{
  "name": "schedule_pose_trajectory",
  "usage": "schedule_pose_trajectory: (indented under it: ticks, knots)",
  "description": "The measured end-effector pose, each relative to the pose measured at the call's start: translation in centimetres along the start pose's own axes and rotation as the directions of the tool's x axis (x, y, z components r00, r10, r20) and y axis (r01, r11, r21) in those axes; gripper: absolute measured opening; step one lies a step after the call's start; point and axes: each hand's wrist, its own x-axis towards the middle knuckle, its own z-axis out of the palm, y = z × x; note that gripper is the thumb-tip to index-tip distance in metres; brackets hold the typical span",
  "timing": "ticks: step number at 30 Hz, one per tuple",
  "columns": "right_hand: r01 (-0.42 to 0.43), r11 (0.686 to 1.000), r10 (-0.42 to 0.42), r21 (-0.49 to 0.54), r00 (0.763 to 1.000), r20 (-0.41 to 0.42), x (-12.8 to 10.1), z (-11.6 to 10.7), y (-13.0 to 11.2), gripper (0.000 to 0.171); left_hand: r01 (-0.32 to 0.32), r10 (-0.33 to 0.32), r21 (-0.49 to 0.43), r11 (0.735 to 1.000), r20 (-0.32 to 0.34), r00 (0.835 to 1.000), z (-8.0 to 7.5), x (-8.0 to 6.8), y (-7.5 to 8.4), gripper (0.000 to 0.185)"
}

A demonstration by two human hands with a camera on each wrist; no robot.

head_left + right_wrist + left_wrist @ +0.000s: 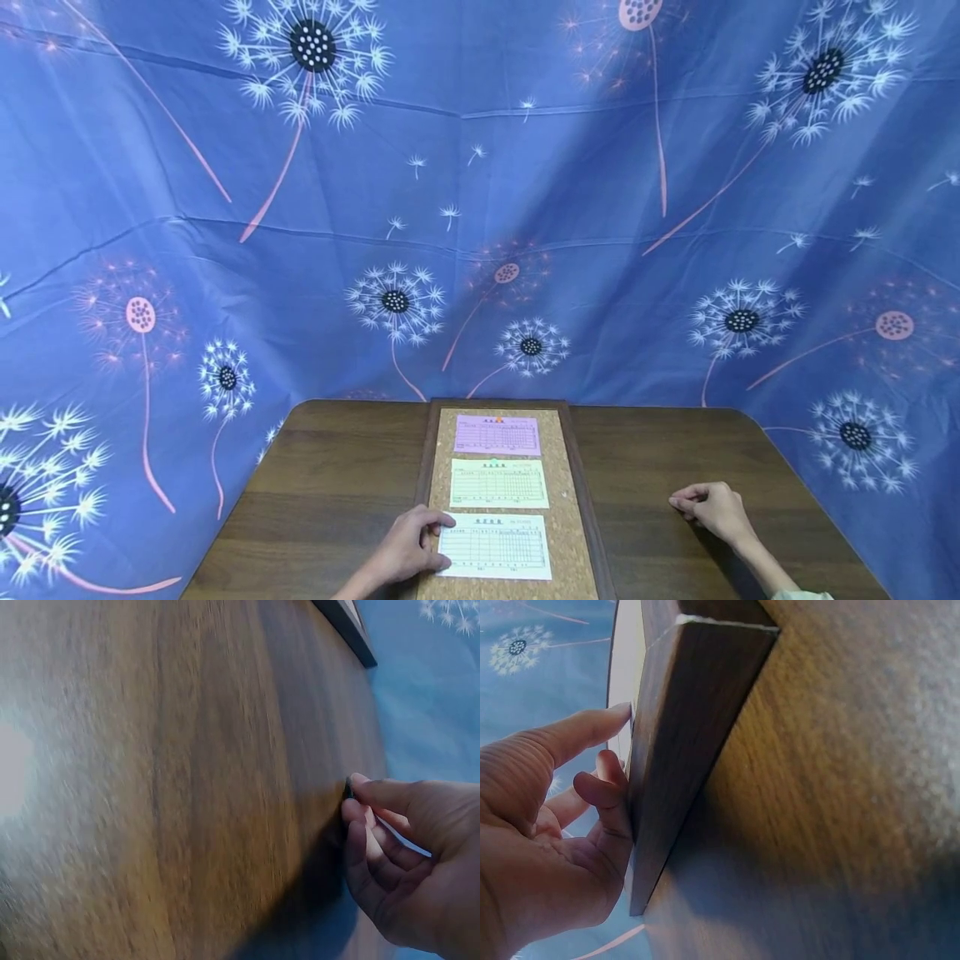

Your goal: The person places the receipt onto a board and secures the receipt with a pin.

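Observation:
A white printed form slip (495, 547) lies on the lower part of a wood-framed cork board (573, 533). My left hand (408, 546) rests at the slip's left edge, one fingertip near the upper corner and the thumb near the lower. In the left wrist view, the left hand (562, 817) reaches over the board's dark wooden frame (690, 712). Off to the right of the board, my right hand (716, 510) is low over the table. Thumb and fingers of the right hand (420, 847) pinch a small dark object (348, 789), mostly hidden, kind unclear.
Higher on the board are a pale green slip (498, 487) with a green pin (493, 461) and a purple slip (495, 437) with an orange pin (498, 420). The board lies on a brown wooden table (337, 467). Blue dandelion-print cloth (465, 192) hangs behind.

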Motion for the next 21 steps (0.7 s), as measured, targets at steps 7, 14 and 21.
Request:
schedule_pose_trajectory:
  ticks: [7, 14, 21]
  knots:
    - [0.037, 0.996, -0.041, 0.081, 0.998, 0.048, 0.0, 0.8, -1.2, 0.013, 0.004, -0.004, 0.0, 1.0, -0.004, 1.0, 0.1, 0.0, -0.1, 0.045]
    - [0.076, 0.996, -0.078, 0.048, 0.996, 0.044, -0.1, 1.5, -0.9, 0.009, 0.033, -0.033, -0.022, 0.999, 0.018, 0.999, 0.2, 0.0, 0.0, 0.045]
    - [0.061, 0.996, -0.064, 0.069, 0.997, 0.038, 0.1, 1.4, -0.6, 0.011, 0.04, -0.04, -0.028, 0.999, 0.018, 0.999, 0.2, 0.0, 0.1, 0.044]
